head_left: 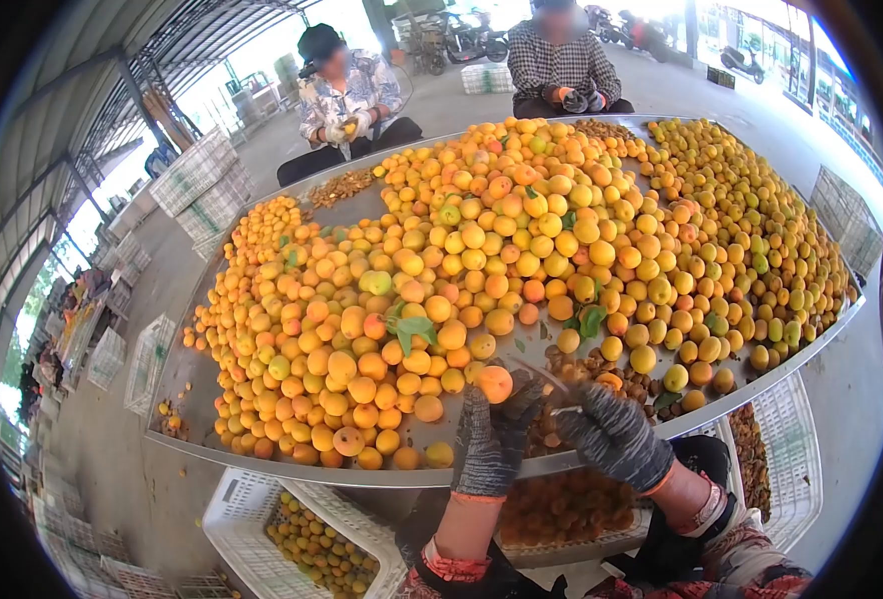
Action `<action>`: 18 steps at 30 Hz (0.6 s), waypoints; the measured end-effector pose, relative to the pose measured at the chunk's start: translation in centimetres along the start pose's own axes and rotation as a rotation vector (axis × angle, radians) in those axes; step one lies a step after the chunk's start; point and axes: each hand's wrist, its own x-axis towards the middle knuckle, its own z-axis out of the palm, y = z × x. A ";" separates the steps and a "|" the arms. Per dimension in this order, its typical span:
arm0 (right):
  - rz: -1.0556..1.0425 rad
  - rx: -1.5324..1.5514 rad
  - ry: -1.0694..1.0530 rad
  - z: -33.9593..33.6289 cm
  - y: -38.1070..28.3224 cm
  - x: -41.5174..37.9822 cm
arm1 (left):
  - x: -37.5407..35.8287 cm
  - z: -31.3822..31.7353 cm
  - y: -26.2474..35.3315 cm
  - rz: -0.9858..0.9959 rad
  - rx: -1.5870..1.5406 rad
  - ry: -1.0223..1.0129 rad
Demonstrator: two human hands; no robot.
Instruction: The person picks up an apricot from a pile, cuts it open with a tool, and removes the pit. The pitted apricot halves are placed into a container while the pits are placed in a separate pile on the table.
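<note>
My left hand [489,444], in a dark grey knitted glove, grips an orange apricot [493,383] with a reddish blush at its fingertips. In my right hand [619,439], gloved the same way, is a small knife [544,375]; its thin blade points up and left, close to the apricot. The fingers hide the knife's handle. Both hands are over the near edge of a metal table [187,434] heaped with whole apricots [361,329]. Cut pieces or pits [641,387] lie just beyond my right hand.
White plastic crates stand below the near edge: one with greenish apricots [321,549], another with orange-brown pieces [571,504]. Across the table sit two people, one in a patterned top [346,100], one in a checked shirt [564,65]. Stacked crates [202,185] stand at left.
</note>
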 end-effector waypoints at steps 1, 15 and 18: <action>-0.099 -0.155 -0.019 0.4 0.0 -0.1 | 0.1 -0.2 -0.2 -0.004 0.002 -0.001; -0.268 -0.420 -0.080 1.9 3.3 0.7 | -0.8 1.1 0.0 -0.169 -0.001 0.109; -0.364 -0.435 -0.071 2.1 4.0 0.7 | -0.4 -0.2 -0.5 -0.176 0.042 0.120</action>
